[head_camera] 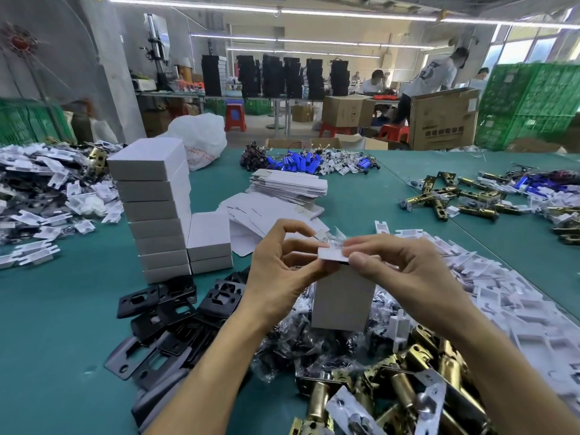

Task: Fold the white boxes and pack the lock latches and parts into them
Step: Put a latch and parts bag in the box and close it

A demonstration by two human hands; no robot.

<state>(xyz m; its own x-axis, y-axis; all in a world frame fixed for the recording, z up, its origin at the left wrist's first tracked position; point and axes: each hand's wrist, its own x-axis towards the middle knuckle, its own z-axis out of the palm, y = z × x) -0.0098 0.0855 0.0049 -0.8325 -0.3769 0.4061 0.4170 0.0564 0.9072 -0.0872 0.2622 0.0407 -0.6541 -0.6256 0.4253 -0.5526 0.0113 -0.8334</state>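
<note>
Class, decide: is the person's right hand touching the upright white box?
Touching. The head view shows the right hand pinching the top flap of the white box.

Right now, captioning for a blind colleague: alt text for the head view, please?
Left hand and right hand pinch the top flap of an upright white box, a clear bag poking out. Stacked white boxes, black plates and brass latches lie around it on the green table.
</note>
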